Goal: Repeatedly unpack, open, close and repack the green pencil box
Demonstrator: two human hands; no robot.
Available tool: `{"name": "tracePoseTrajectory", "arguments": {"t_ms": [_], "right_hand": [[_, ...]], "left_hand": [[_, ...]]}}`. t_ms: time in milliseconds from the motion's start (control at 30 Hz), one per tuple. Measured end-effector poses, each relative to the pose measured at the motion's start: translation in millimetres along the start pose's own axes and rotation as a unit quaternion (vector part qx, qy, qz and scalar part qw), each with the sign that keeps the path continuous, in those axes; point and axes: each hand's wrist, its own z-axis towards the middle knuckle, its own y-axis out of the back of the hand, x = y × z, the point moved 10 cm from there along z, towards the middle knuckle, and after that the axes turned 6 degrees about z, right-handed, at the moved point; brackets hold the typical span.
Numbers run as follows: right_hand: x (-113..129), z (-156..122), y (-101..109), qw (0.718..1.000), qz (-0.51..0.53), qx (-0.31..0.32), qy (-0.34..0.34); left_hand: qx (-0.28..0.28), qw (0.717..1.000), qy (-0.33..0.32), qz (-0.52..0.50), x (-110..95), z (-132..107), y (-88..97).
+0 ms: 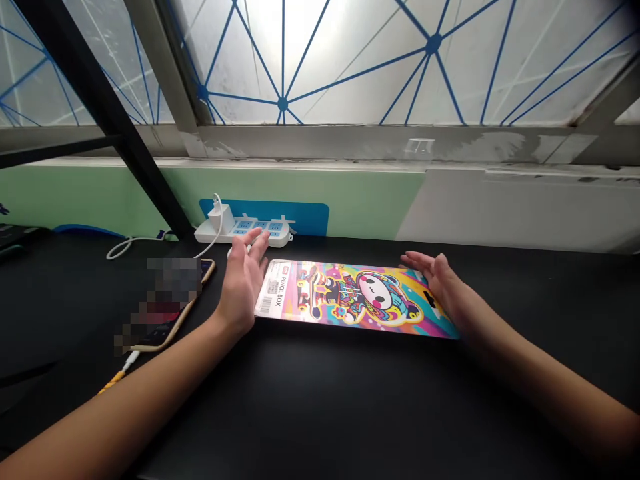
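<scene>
A flat, brightly coloured card package marked PENCIL BOX [357,299] lies sideways on the black table. A cartoon figure is printed on it, and a white label strip with a barcode is at its left end. My left hand [243,283] is upright at that left end, palm inward, with fingers stretched out. At the opposite end, my right hand [450,290] has its palm turned to the package and its fingers extended. Both hands are at the package's edges; whether either presses on it I cannot tell. Neither hand's fingers wrap around it.
Behind my left hand is a white power strip [285,231] with a plugged-in charger [221,219] and white cable. A phone [173,328], partly pixelated, lies left of my left forearm, with a cable attached. A black slanted post [135,160] rises at the left. The window wall [360,200] bounds the table's back.
</scene>
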Motion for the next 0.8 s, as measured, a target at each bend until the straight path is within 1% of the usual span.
{"name": "tracePoseTrajectory", "arguments": {"t_ms": [67,133,233,300,367,467,533,600,733,800], "right_hand": [[-1,-1,6,1.0,0.007,-0.023,-0.02],[-4,-2,13,0.998,-0.006,-0.039,-0.055],[-6,-4,14,0.995,-0.003,-0.036,-0.098],[-4,-3,12,0.995,0.011,-0.031,-0.098],[-2,-1,10,0.997,-0.003,-0.027,-0.079],[0,4,9,0.996,-0.083,-0.018,-0.037],[2,6,11,0.988,-0.152,-0.026,-0.007],[8,5,13,0.979,-0.198,-0.041,0.024],[20,0,14,0.97,-0.223,-0.065,0.076],[29,-3,15,0.959,-0.244,-0.089,0.117]], "left_hand": [[-0.016,0.999,0.032,-0.003,9,3,5.0],[-0.026,0.996,0.091,0.003,23,4,7.6],[-0.017,0.982,0.189,0.011,41,0,5.9],[-0.006,0.976,0.217,-0.001,44,0,3.7],[-0.009,0.975,0.223,-0.022,43,1,4.0],[-0.015,0.972,0.232,-0.041,44,4,5.2],[-0.015,0.971,0.235,-0.046,45,4,5.2],[-0.019,0.97,0.236,-0.048,46,4,5.7],[-0.026,0.97,0.235,-0.055,45,3,5.3],[-0.034,0.969,0.239,-0.057,46,2,5.4]]}}
